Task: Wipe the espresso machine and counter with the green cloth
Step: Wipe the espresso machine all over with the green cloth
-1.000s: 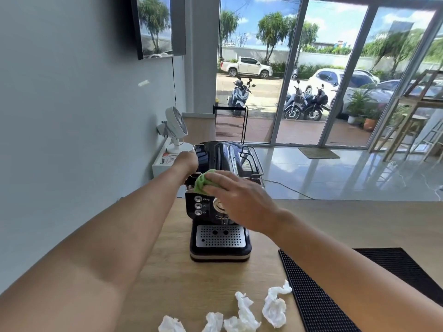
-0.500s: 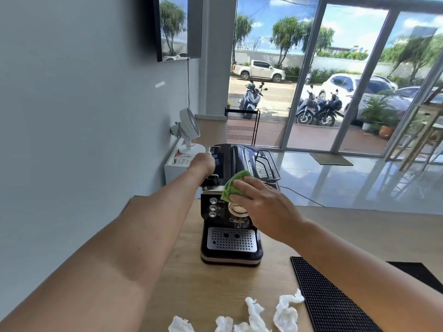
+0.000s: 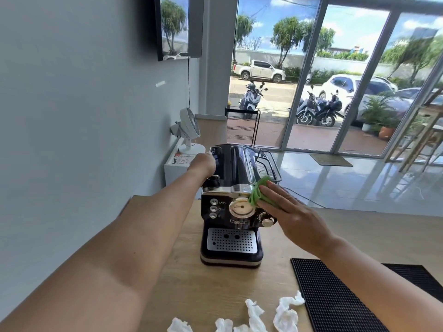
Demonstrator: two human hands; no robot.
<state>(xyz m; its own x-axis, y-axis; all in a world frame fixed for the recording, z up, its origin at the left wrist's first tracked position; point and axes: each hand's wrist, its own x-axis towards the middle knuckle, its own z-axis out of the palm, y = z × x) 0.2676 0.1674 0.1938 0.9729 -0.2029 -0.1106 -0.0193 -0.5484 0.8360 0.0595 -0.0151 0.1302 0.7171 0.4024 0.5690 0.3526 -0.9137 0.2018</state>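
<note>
Under both forearms, a light wooden tabletop point(image 3: 359, 226), stretching away to the right of the right hand. Standing on it, between the two hands, a black and chrome espresso machine point(image 3: 236, 212), with a round gauge, three small buttons and a perforated metal drip tray facing the camera. Below the right forearm, nearer than the right hand, a black ribbed rubber bar mat point(image 3: 335, 303), lying flat on the wood. Beyond the left hand, against the grey wall, a small round white desk fan point(image 3: 189, 127) on a white box.

Right hand point(image 3: 293, 218) laid flat against the machine's upper right front corner, fingers straight and close together, pressing rather than gripping. Left hand point(image 3: 203, 164) set against the machine's upper left side towards the back, wrist towards the camera, fingers hidden behind the hand itself; cannot tell whether spread or curled.

Well short of both hands, at the near edge of the tabletop, several crumpled white paper tissues point(image 3: 286, 312), just left of the mat. Under the right hand's fingertips, a bunched green cloth point(image 3: 256, 192), pressed against the chrome trim just above and right of the gauge, poking out to the left past the fingertips.
</note>
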